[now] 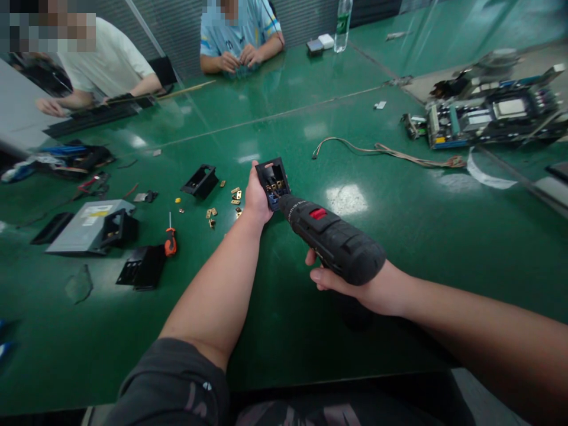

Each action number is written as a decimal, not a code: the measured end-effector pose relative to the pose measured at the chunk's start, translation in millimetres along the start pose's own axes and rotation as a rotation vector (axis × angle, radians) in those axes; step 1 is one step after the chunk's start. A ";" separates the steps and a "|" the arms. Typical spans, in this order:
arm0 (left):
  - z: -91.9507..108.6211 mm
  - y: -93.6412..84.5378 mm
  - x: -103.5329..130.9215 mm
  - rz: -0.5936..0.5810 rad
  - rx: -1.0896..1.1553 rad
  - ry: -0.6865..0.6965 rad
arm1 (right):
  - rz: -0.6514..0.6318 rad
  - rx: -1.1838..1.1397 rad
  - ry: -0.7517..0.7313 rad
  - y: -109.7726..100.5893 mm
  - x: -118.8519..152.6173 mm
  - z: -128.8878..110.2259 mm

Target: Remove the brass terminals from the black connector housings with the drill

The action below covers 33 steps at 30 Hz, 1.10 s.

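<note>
My left hand (258, 198) grips a small black plastic housing (280, 168) from its left side, tilted so that its open face shows brass-coloured pieces inside. In my right hand (355, 285) is a black cordless drill (335, 236) with a red switch on top. Its chuck points left into the housing; the tip of the bit is hard to make out. Left of my left hand, several small brass plates (235, 202) lie loose on the green table (284, 331). A similar black housing (200, 181) rests behind them.
An orange-handled screwdriver (170, 239), a black slotted part (141, 267) and a grey metal box (86, 228) lie at left. Thin cables (390, 151) and a circuit board (492, 115) are at right. Two people sit across the table, near a plastic bottle (342, 26).
</note>
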<state>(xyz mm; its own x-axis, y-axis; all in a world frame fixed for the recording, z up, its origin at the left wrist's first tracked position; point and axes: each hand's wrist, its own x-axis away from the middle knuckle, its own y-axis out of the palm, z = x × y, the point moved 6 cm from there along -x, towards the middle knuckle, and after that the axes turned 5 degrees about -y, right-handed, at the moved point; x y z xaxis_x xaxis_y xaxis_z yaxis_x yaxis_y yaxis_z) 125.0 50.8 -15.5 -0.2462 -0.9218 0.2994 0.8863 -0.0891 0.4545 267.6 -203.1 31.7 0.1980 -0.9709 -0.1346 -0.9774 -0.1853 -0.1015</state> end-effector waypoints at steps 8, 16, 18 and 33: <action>-1.5 -1.3 -2.2 0.002 -0.002 0.012 | 0.010 -0.030 0.020 1.3 0.8 2.8; -1.4 -1.0 -2.0 0.009 0.011 0.011 | -0.008 -0.041 0.049 0.0 -0.8 -7.8; -0.7 -0.3 -1.0 0.011 0.011 0.012 | -0.002 -0.041 0.044 -0.1 -0.5 -6.8; -1.1 -2.3 -2.7 0.015 -0.017 0.024 | -0.010 -0.044 0.045 1.3 -1.2 -6.3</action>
<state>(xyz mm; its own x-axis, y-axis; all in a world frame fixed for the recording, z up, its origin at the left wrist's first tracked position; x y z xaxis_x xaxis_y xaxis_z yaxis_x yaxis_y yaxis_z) 124.1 53.1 -18.3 -0.2238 -0.9319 0.2855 0.8962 -0.0816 0.4361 265.7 -203.1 38.0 0.2056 -0.9745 -0.0894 -0.9778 -0.2009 -0.0591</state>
